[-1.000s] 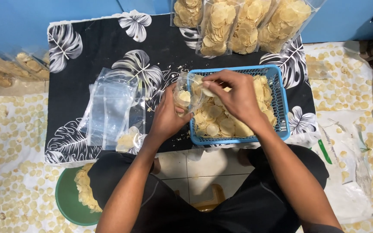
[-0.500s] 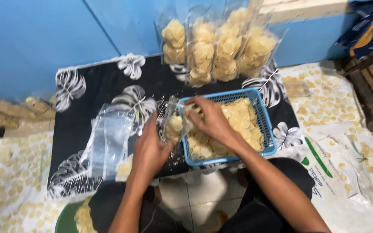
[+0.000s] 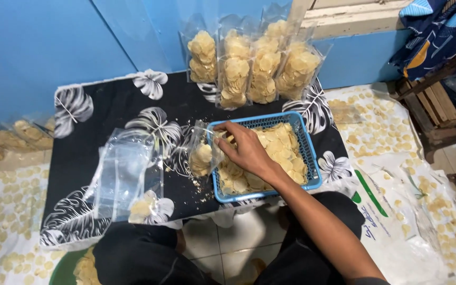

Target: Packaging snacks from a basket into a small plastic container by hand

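My right hand (image 3: 246, 149) reaches over the left end of a blue plastic basket (image 3: 312, 163) full of round pale crackers (image 3: 283, 150). Its curled fingers are at the mouth of a small clear plastic bag (image 3: 200, 158), which stands against the basket's left wall, partly filled with crackers. The hand seems to pinch the bag's rim. My left hand is out of sight. Basket and bag rest on a low black board with white leaf prints (image 3: 80, 153).
Several filled cracker bags (image 3: 249, 68) lean on the blue wall behind the board. A stack of empty clear bags (image 3: 122, 174) and a few loose crackers (image 3: 143, 208) lie at the left. Crackers cover white sheets (image 3: 397, 174) on the floor. Wooden furniture (image 3: 439, 111) stands right.
My left hand has let go of the bag and left the view. My right hand stays at the bag's mouth. The view has lifted toward the wall.
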